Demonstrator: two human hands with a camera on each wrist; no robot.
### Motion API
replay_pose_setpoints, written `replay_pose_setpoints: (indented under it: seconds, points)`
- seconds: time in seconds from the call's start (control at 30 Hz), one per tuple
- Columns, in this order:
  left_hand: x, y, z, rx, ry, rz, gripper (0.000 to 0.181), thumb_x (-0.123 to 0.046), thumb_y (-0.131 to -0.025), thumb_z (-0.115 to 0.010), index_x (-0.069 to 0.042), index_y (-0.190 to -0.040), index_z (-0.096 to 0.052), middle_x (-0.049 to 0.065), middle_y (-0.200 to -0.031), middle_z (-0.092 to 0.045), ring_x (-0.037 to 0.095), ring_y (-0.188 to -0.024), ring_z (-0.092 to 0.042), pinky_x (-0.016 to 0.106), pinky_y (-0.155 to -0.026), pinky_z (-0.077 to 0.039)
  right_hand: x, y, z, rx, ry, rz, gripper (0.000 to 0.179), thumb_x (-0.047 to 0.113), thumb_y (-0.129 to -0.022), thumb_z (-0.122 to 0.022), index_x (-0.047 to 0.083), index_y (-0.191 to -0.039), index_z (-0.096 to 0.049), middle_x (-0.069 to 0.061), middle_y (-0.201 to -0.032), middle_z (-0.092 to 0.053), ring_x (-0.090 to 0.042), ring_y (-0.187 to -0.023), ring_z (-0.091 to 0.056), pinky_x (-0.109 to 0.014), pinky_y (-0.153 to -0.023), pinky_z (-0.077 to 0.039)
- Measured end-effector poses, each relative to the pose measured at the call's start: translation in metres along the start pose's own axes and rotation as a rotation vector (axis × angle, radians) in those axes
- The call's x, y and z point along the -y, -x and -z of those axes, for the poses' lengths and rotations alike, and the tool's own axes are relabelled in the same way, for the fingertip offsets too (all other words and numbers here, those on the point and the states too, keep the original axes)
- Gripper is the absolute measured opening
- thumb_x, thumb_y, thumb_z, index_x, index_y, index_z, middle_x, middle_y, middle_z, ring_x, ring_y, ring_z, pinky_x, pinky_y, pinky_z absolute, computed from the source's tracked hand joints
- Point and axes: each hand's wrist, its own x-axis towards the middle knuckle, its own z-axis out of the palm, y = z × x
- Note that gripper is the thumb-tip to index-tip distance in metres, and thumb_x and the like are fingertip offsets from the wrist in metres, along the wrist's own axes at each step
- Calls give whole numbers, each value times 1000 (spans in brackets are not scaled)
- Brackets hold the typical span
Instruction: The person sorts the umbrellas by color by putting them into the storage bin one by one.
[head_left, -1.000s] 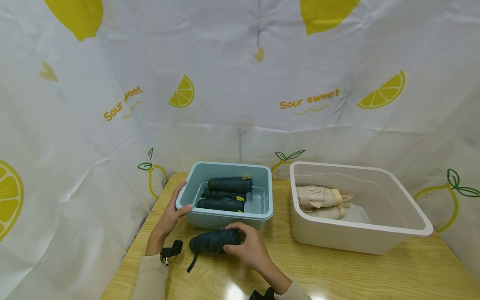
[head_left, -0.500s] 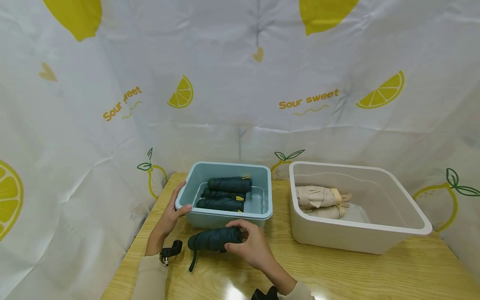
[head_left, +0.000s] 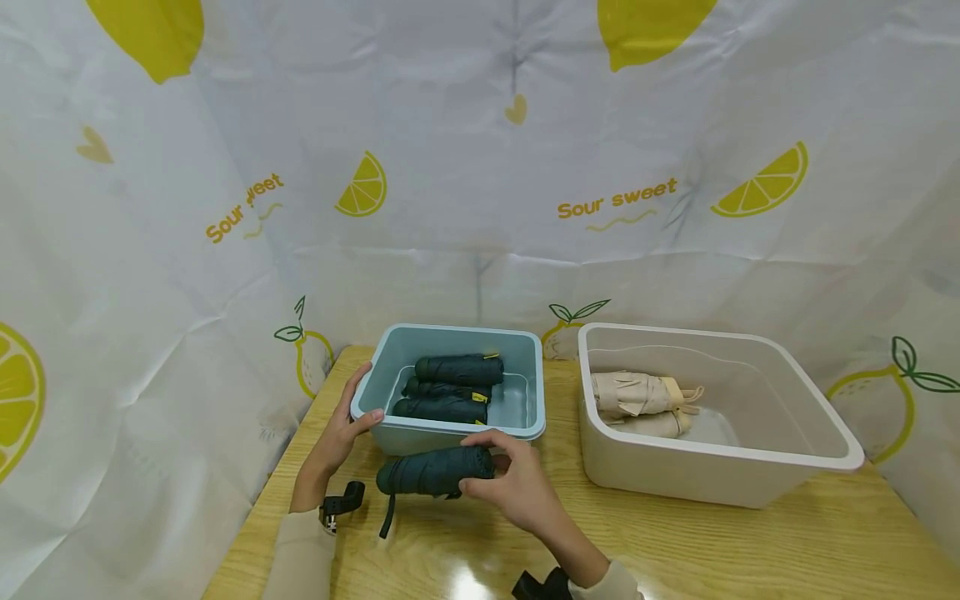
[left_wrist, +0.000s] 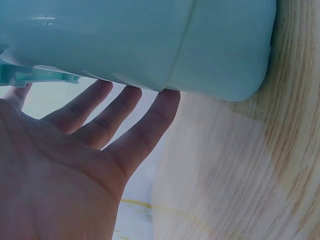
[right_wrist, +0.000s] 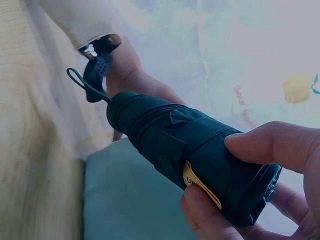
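My right hand (head_left: 517, 483) pinches the fabric end of a folded dark green compact umbrella (head_left: 431, 472), thumb on one side and fingers on the other. The umbrella lies level just in front of the blue bin (head_left: 408, 440), its wrist strap (head_left: 387, 517) hanging from the left end. In the right wrist view a yellow tag (right_wrist: 200, 185) shows on its side. My left hand (head_left: 341, 429) holds the bin's near left corner, thumb over the rim; in the left wrist view its fingertips press the outer wall. Three similar dark umbrellas (head_left: 459, 368) lie inside that bin.
A larger off-white bin (head_left: 675, 475) stands to the right on the wooden table (head_left: 637, 550), with beige folded umbrellas (head_left: 633, 392) at its left end. A lemon-print curtain (head_left: 450, 283) hangs close behind both bins.
My right hand has raised the umbrella a little and shifted it slightly right, toward the bin's front wall. My left hand has stayed on the blue bin.
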Motion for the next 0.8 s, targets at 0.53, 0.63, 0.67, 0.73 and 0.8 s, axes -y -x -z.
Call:
replay_pose_setpoints:
  seconds: [0.53,0.63,0.67,0.73,0.8]
  points:
    - [0,0,0,-1,11,5,82,-17,-99,-57,-23,-166,-10,25,-158,-23,51,-131,-38,46,-91,-47,14,2,21,-36,-72,-9,45,3,-80,-81,9,-122,-70,-22,-129,-62,-22,-92,-73,-29,-74,-58]
    - [0,0,-1,-2,8,8,82,-17,-99,-57,-24,-166,-10,24,-158,-23,51,-131,-38,46,-91,-47,15,2,25,-39,-94,-4,45,2,-80,-80,6,-124,-69,-23,-127,-61,-23,-93,-73,-29,-75,-57]
    - [0,0,-1,-3,8,9,82,-17,-99,-57,-24,-166,-10,24,-158,-23,51,-131,-38,46,-92,-47,16,1,26,-39,-105,-1,46,1,-80,-80,5,-124,-68,-24,-127,-61,-23,-93,-73,-29,-75,-58]
    - [-1,0,-1,-4,7,8,82,-17,-99,-57,-23,-166,-10,24,-159,-22,50,-132,-37,46,-92,-47,17,1,29,-38,-126,-3,47,0,-79,-80,3,-124,-67,-26,-127,-59,-23,-94,-74,-29,-75,-58]
    - [-1,0,-1,-4,7,9,82,-17,-99,-57,-22,-166,-9,24,-159,-22,50,-132,-37,46,-92,-46,18,0,31,-40,-135,-8,47,-1,-79,-79,2,-124,-67,-26,-128,-58,-24,-94,-73,-29,-75,-58]
